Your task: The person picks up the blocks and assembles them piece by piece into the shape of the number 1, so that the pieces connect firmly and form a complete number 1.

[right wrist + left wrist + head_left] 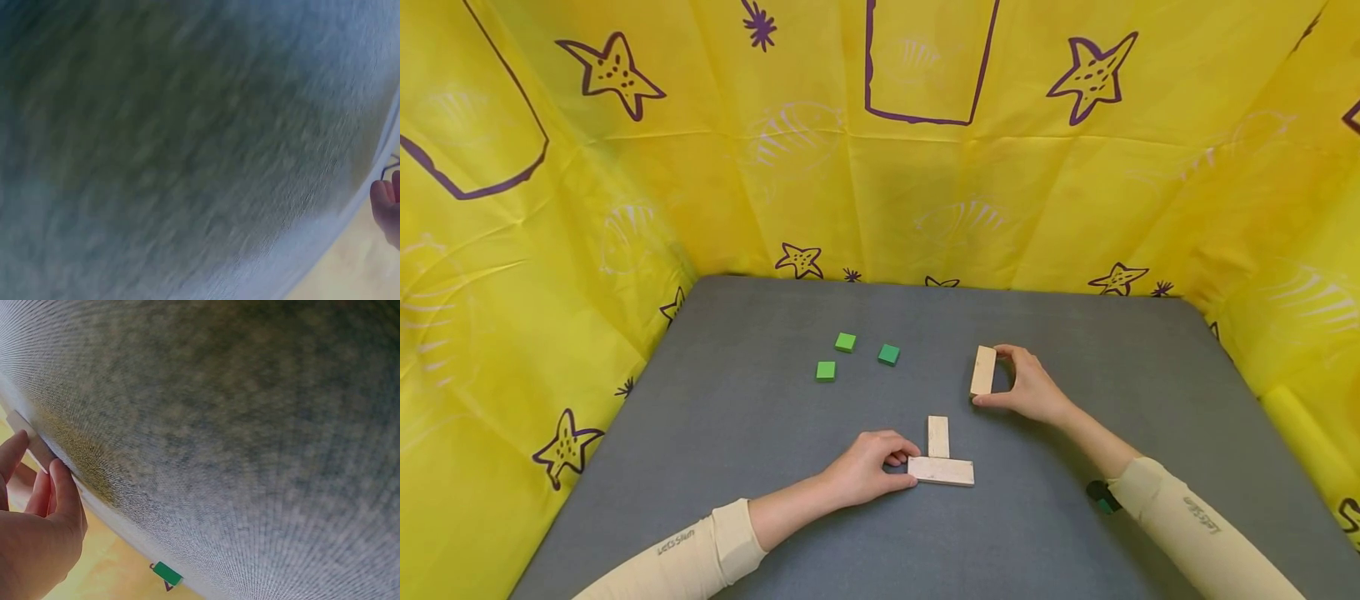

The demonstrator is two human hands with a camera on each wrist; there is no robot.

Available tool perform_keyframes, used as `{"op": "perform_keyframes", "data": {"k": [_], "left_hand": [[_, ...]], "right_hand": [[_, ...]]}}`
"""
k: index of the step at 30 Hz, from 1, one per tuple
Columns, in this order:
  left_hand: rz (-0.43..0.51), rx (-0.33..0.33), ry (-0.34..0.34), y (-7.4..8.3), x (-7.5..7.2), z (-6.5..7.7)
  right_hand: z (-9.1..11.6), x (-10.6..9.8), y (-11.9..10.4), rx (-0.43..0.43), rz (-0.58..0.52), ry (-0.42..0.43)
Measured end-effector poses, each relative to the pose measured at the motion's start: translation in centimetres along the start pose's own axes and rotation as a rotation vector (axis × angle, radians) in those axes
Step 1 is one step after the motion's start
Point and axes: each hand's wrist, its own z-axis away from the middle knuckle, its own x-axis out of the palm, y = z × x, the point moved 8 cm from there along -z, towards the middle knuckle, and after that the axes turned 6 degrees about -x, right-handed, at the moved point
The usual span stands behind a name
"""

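Observation:
My left hand [865, 471] pinches the left end of a pale wooden block [942, 471] lying crosswise on the grey table. Directly behind it, a second wooden block [938, 437] points away, its near end against the first. Farther back and to the right, my right hand [1033, 392] grips a third wooden block [982, 371] by its two ends, between thumb and fingers. In the left wrist view, the thumb and fingers of the left hand [37, 544] meet the block's edges. Only some fingers of the right hand [386, 203] show in the right wrist view.
Two light green square tiles [846, 342] [826, 372] and a darker green one [889, 355] lie at the back, left of the blocks. Yellow patterned cloth [880, 183] walls the grey table [737, 400] at the back and both sides.

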Motion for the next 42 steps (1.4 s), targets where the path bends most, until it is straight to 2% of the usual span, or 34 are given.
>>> {"op": "perform_keyframes", "data": {"k": [18, 42], "left_hand": [[-0.019, -0.001, 0.004, -0.1, 0.1, -0.1], [-0.014, 0.001, -0.001, -0.2, 0.1, -0.2]], "right_hand": [[-0.9, 2.2, -2.5, -0.082, 0.007, -0.036], [-1.6, 4.5, -4.2, -0.086, 0.021, -0.113]]}}
